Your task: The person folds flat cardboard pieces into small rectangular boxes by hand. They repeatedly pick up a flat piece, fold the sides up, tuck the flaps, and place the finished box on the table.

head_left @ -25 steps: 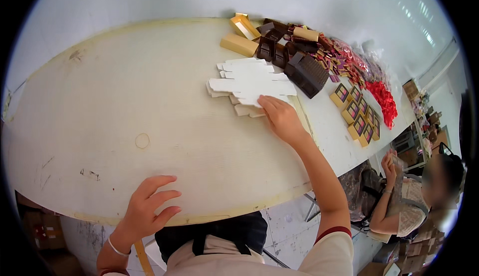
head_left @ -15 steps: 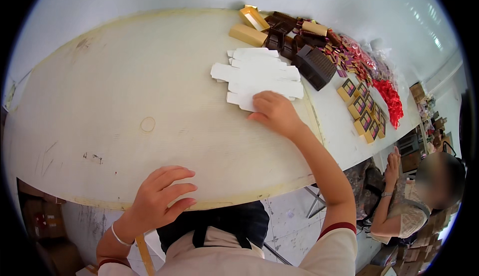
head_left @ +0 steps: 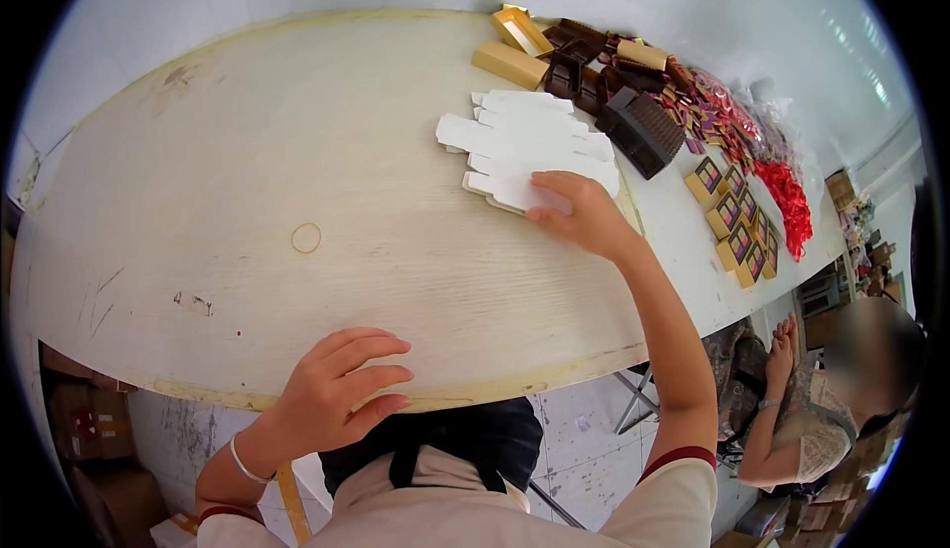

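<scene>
My right hand (head_left: 584, 216) lies flat on the near end of a stack of flat white die-cut cardboard blanks (head_left: 524, 147) in the middle of the pale wooden table (head_left: 247, 152). Its fingers press on the lowest blanks of the pile; whether they pinch one I cannot tell. My left hand (head_left: 336, 390) rests on the table's near edge, fingers spread, holding nothing. A bracelet circles that wrist.
Beyond the blanks lie gold boxes (head_left: 510, 63), dark brown trays (head_left: 643, 132) and a row of small boxes with pink windows (head_left: 732, 216). Red wrapped items (head_left: 787, 201) pile at the right. A seated person (head_left: 821, 409) is at the lower right. A ring mark (head_left: 306, 238) shows on the table.
My right hand has slid a little toward me along the stack of blanks. My left hand has come further onto the table edge. The view has tilted slightly.
</scene>
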Demonstrator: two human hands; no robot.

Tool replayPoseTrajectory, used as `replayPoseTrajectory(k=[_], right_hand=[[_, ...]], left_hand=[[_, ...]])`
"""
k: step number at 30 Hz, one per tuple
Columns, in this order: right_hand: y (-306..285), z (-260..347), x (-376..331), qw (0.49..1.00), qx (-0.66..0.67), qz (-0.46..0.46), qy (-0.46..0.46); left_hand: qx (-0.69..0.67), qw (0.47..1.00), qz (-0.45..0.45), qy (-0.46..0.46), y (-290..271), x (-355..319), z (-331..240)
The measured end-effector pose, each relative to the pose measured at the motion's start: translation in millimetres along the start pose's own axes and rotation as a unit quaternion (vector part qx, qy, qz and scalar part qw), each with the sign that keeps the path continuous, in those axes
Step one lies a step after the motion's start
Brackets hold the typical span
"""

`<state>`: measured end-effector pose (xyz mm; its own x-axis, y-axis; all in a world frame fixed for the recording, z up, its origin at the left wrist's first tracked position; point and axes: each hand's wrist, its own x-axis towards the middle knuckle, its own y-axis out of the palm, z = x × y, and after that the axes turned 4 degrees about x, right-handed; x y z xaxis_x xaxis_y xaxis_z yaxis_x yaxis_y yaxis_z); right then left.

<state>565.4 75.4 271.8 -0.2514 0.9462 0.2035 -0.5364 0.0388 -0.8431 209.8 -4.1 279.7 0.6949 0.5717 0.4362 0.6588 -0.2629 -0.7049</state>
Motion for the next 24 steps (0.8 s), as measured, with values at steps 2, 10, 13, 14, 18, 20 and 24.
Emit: replayPoseTrajectory(k=[2, 10, 13, 14, 18, 20, 24], right_hand=[[-2.0, -4.9, 4.8, 0.999, 0.054, 0.002, 0.001], [-44.1, 29.3, 22.1, 0.937, -0.180, -0.272, -0.127], [-52.6, 68.6, 13.4, 0.884, -0.257, -0.304, -0.246], [-40.2, 84.4, 6.7, 0.858, -0.277, -0.309, -0.303], [80.9, 170.2, -61.4, 0.851, -0.321, -0.164, -0.382], [158.8, 184.0, -100.6, 0.897, -0.224, -0.106, -0.366], [263.1, 195.9, -136.3, 0.961, -0.047, -0.079, -0.263]], left_hand=[[0.001, 1.000, 0.001, 0.000, -0.1, -1.7, 3.0], [-0.036, 0.999, 0.012, -0.009, -14.6, 10.1, -5.3], [-0.030, 0.999, 0.003, -0.029, -18.2, 1.2, -2.8], [0.032, 0.997, -0.065, -0.013, -20.8, -7.3, -2.9], [0.233, 0.950, -0.196, 0.075, -8.0, -73.5, 18.1], [0.280, 0.948, -0.112, 0.102, 9.7, -115.4, 32.8], [0.208, 0.976, -0.011, 0.062, 43.2, -195.7, 78.1]])
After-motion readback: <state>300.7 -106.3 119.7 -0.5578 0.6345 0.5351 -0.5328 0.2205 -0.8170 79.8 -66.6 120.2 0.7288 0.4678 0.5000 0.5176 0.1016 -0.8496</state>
